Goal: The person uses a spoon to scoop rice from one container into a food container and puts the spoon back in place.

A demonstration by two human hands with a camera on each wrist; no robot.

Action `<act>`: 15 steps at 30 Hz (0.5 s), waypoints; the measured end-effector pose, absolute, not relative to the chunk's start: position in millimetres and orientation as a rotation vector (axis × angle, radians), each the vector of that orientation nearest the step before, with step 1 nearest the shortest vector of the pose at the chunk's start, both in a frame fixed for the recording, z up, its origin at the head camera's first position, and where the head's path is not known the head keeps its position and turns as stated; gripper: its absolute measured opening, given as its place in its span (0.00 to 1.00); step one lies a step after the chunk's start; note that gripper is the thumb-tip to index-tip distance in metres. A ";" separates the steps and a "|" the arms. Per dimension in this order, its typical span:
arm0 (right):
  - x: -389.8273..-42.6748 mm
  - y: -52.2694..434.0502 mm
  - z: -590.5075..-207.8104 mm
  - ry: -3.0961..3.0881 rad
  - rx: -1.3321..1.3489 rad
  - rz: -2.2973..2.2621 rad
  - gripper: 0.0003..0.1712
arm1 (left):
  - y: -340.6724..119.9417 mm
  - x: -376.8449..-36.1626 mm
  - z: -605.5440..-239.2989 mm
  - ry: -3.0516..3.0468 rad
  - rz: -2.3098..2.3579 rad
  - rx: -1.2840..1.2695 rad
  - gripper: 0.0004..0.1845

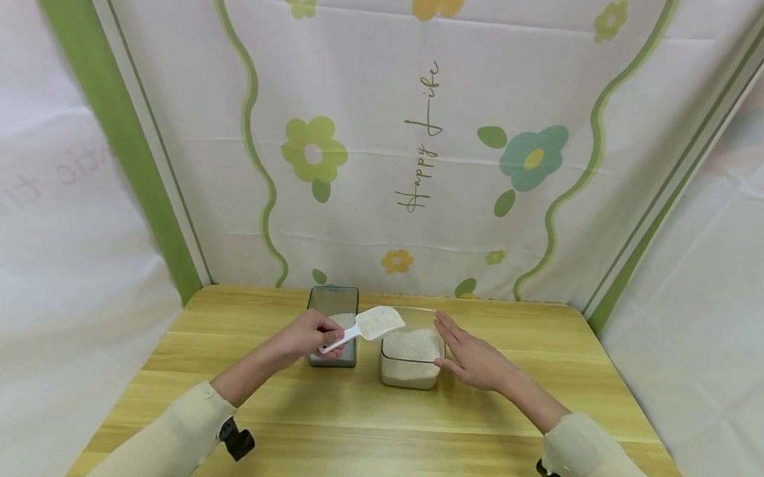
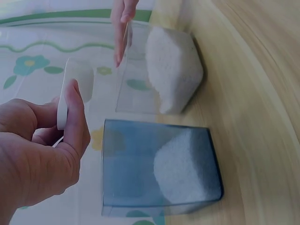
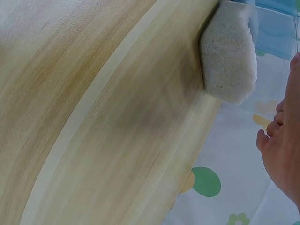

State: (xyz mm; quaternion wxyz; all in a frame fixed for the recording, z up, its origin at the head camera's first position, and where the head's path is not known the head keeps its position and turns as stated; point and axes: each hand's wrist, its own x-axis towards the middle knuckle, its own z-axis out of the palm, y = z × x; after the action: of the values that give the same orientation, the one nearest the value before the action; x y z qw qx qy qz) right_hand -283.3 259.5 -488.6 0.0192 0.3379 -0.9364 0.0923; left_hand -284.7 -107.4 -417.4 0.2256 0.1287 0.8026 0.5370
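Observation:
My left hand pinches the handle of a white scoop that carries pale, rice-like grains. The scoop is held up between two containers, its tip over the near-left part of a clear container's opening. White grains fill the lower part of that container. On its right side my right hand lies with straight fingers along the rim and wall, thumb toward the front corner. Beneath and behind my left hand stands a blue-grey see-through container, with a sloping heap of white grains inside.
Both containers stand on a wood-grain table, side by side with a narrow gap. A white flowered curtain hangs right behind the table's back edge, and more white fabric hangs at both sides.

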 end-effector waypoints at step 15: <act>-282.9 259.5 -490.8 -2.882 1.050 0.324 0.45 | -159.9 -282.3 -408.3 2.230 1.562 0.273 0.16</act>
State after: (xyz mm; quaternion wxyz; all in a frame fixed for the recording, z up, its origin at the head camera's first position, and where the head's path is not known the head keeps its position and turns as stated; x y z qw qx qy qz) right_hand -282.9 259.5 -490.8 0.0287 0.3401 -0.9340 0.1050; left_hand -282.3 -159.9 -408.3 0.2012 0.0977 0.7984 0.5590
